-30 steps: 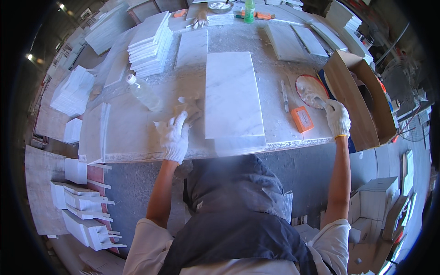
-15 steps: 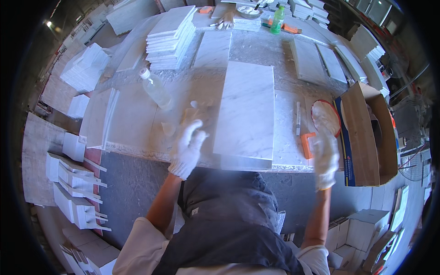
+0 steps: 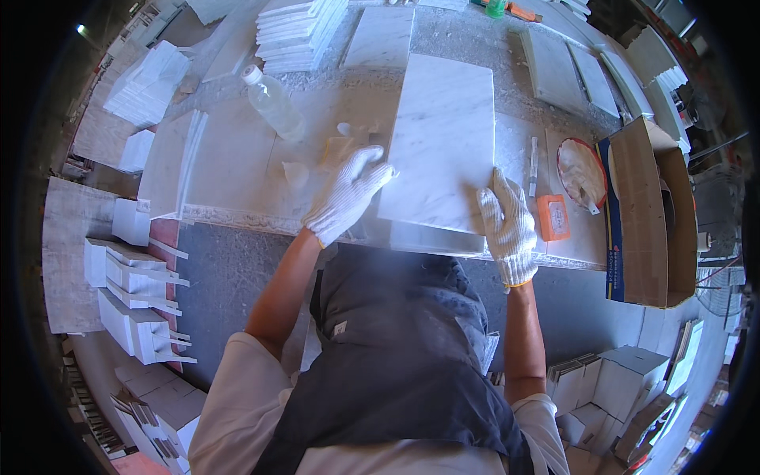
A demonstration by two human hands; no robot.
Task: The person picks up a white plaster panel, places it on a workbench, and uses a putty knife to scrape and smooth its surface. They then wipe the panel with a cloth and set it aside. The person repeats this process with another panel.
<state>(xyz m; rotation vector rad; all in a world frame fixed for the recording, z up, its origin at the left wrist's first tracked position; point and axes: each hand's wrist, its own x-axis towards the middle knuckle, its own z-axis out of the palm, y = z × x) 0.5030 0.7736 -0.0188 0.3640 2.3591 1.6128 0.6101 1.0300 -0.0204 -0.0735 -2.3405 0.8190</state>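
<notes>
A white marble tile (image 3: 440, 142) with grey veins lies lengthwise in front of me, on top of a further slab (image 3: 423, 237) whose front edge shows under it. My left hand (image 3: 348, 190), in a white knit glove, grips the tile's left edge with thumb and fingertips. On the opposite long edge, near the front corner, my right hand (image 3: 508, 229) holds it, gloved likewise. The undersides of the fingers are hidden. Right of that hand lie an orange block (image 3: 553, 218), a slim white stick-like tool (image 3: 533, 166) and a red-rimmed dish (image 3: 582, 172) of white paste.
A clear plastic bottle (image 3: 275, 104) stands at the left, near small translucent scraps (image 3: 296, 174). Behind is a tall stack of tiles (image 3: 297, 36); more slabs (image 3: 554, 75) lie at the back right. An open cardboard box (image 3: 645, 218) stands by the table's right end.
My right hand has come left from beside the dish to the tile's right edge. My left hand has reached the left edge. The head view has shifted, so the table sits higher.
</notes>
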